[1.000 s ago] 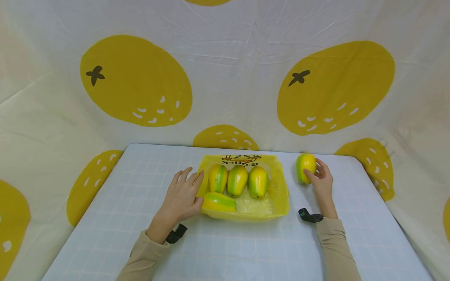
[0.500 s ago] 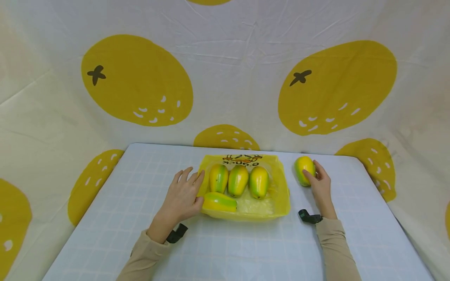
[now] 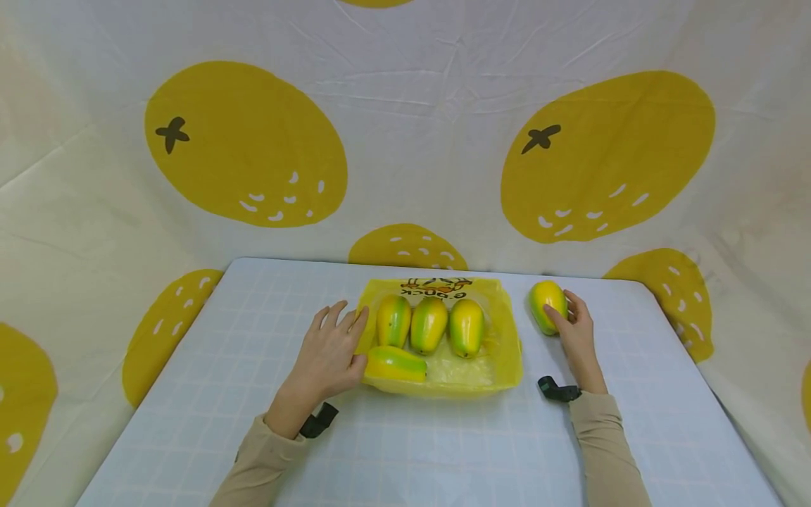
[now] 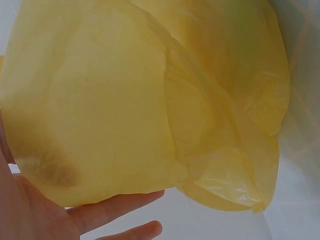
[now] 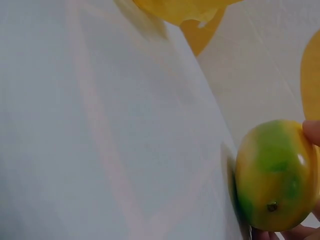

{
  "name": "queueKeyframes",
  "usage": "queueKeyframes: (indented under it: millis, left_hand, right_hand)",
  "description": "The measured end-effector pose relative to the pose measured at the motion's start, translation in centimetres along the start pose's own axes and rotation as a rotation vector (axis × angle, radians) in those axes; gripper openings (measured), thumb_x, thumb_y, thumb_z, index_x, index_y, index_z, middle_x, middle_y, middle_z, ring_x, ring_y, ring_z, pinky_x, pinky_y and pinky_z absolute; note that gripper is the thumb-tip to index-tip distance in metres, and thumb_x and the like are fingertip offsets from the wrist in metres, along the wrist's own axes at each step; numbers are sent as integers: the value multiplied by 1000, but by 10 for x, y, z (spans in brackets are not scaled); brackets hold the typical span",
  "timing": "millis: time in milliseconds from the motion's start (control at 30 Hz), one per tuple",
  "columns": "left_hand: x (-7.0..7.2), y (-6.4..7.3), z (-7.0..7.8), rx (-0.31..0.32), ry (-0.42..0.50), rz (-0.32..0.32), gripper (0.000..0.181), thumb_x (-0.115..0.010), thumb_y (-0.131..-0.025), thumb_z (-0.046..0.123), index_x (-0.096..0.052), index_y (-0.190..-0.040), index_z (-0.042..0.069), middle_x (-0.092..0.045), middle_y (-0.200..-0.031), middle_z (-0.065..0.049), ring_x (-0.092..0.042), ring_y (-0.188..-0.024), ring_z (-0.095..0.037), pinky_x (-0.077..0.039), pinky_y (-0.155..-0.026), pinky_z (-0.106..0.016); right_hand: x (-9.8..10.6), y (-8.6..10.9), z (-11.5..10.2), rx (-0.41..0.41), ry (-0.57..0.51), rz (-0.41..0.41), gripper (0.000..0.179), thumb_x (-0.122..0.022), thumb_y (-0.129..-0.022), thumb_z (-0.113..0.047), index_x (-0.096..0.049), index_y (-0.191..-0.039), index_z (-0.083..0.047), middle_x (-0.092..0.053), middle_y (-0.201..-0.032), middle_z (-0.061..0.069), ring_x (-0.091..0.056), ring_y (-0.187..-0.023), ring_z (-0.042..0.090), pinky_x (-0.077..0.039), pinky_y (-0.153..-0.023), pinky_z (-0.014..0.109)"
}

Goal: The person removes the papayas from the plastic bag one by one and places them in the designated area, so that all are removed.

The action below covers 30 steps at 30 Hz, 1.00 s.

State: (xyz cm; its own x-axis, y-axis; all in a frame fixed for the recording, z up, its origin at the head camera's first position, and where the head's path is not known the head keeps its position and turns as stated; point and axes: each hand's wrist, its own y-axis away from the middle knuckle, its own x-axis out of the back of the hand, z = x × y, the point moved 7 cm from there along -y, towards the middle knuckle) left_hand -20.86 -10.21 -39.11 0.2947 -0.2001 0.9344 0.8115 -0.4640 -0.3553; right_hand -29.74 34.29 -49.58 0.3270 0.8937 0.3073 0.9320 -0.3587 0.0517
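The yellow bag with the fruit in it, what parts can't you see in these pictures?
- Yellow bag: in the left wrist view its film covers the fruit, which show only as dim shapes.
- Print on the bag's far edge: head view, too small and upside down to read.
- Fruit outside the bag: head view, the right hand hides its right side.
- Left hand: left wrist view, cut off by the frame's lower edge.

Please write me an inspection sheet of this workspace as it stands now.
Surface: table under a pale grid-patterned cloth.
Job's things: yellow bag lying open with four mangoes on it; fifth mango on the cloth to its right.
Clutter: nothing seen.
Hands: left hand rests flat on the bag's left edge; right hand grips the fifth mango.
Cables: nothing seen.
Surroundings: white backdrop printed with yellow fruit.
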Motion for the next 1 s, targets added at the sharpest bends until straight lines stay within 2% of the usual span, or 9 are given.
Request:
queueKeyframes:
  millis: [433,700,1000]
  left_hand:
    - [-1,0,-1,5,-7,-2,62,-49,-81,19,-55,-139,0,-63,-127,-15,-43,-131,-42,-34,-107,-58]
    - [0,0,-1,5,0,-9,62,-48,-81,20,-55,-140,0,-62,-128,-15,-43,-132,-42,-33,-108,-58]
    - [0,0,-1,9,-1,-6,60,-51,-82,19,-56,-139,-1,-62,-128,-15,-43,-131,-42,-33,-108,-58]
  right_hand:
    - [-3,-2,4,-7,11,-6,77,-64,-94,-40,-27,-157,-14,-31,-156,16,-34,-138,34,-30,-115,49]
    - [-4,-2,5,-13,4,34,80,-68,-91,-42,-28,-155,-14,-33,-151,15,-37,-133,31,-34,-111,47]
    - [-8,0,4,-19,34,21,83,-66,-92,-45,-24,-156,-14,-32,-153,16,-35,-134,32,-33,-112,48]
